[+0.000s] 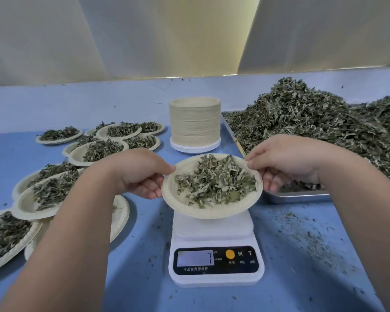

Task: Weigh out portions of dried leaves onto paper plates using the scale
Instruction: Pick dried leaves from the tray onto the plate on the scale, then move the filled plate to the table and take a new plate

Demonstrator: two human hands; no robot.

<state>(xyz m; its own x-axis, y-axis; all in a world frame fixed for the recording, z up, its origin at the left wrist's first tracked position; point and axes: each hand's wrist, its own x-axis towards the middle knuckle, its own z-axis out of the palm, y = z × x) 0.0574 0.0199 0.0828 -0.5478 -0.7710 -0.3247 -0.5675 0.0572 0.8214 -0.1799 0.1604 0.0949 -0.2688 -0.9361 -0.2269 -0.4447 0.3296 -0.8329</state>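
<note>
I am working over a blue table that is well filled on both sides. To the right, a big heap of dried leaves overflows a metal tray, so there is plenty of stock left to portion. To the left, about a dozen filled paper plates lie overlapping one another, which I take as finished portions. Behind the scale, a tall stack of empty paper plates says many portions remain; I judge the job is well started but far from done.

The white digital scale sits in the middle, near the front edge. Over its platform is the current plate, loaded with leaves and tilted slightly. I cannot tell whether it rests on the platform or hangs just above it. The left hand pinches its left rim and the right hand pinches its right rim. The display shows a single blurred digit.

Open room is in front of and right of the scale; the tray corner sits just beside the right hand.
</note>
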